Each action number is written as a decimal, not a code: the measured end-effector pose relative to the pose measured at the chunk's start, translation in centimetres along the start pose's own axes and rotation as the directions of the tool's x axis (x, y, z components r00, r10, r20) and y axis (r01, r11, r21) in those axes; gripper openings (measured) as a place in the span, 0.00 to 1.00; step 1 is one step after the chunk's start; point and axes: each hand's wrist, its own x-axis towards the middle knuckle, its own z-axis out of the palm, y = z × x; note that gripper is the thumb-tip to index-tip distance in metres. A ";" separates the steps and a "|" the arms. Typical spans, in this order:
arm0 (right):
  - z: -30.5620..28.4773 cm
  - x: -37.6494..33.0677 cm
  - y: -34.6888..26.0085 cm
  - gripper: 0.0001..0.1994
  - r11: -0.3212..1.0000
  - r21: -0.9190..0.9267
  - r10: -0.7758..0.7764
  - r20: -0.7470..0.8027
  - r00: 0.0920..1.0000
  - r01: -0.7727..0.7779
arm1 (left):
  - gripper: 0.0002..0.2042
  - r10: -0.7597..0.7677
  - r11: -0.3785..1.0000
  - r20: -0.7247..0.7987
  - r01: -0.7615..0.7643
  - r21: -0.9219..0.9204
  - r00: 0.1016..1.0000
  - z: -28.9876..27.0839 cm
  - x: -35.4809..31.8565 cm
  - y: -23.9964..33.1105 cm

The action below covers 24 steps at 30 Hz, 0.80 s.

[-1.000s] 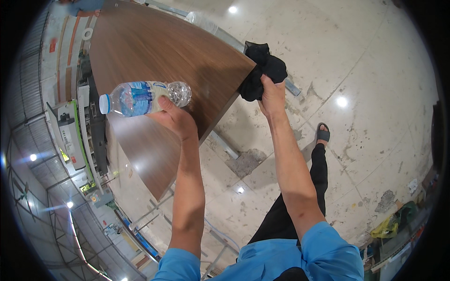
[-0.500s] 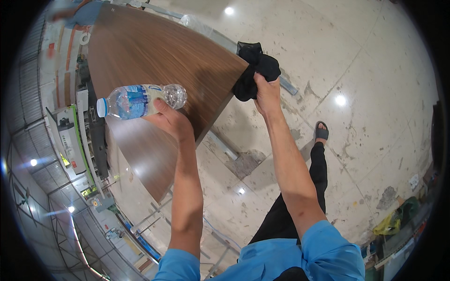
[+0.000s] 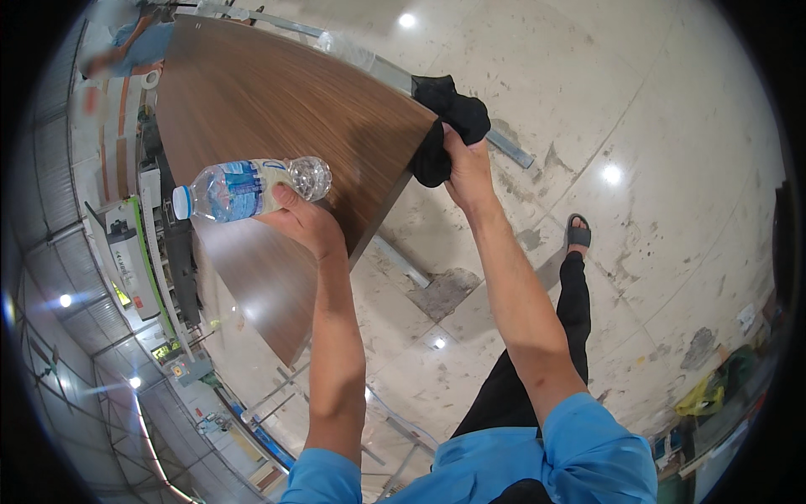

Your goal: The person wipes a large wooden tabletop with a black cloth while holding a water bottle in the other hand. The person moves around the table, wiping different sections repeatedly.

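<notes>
A clear plastic bottle (image 3: pixel 222 191) with a white-blue cap and a blue label lies sideways in my left hand (image 3: pixel 309 220), held over the brown wood-grain panel (image 3: pixel 277 92). The thumb rests on the bottle's label; the other fingers are hidden behind it. My right hand (image 3: pixel 470 172) is closed around a bunched black cloth (image 3: pixel 432 160), which presses against the panel's right-hand corner and edge. Part of the cloth bulges out above the fist.
A metal rail (image 3: pixel 508 148) runs beneath the panel. At the far upper left, another person's arm (image 3: pixel 138 34) shows beside the panel. A machine with a green edge (image 3: pixel 134 252) stands left. Broken floor tile (image 3: pixel 445 292) lies below; a yellow bag (image 3: pixel 701 395) sits lower right.
My right hand and the black cloth have shifted slightly left along the panel's corner. The bottle has dropped a touch in view. The other person's arm at the far end has moved.
</notes>
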 end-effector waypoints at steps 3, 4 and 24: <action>1.3 -2.3 1.0 0.18 0.995 0.028 0.092 -0.058 0.994 -0.091 | 0.31 -0.019 0.999 0.001 0.019 0.035 1.000 0.0 0.1 0.0; 2.0 -3.0 1.1 0.19 0.999 0.026 0.037 -0.087 0.996 -0.035 | 0.32 -0.007 0.998 -0.025 0.009 0.060 1.000 0.1 0.2 0.0; 3.5 -6.1 4.6 0.14 0.895 -0.445 -0.074 -0.098 0.992 0.023 | 0.35 -0.031 0.997 0.003 0.031 0.066 1.000 -0.5 0.4 -0.7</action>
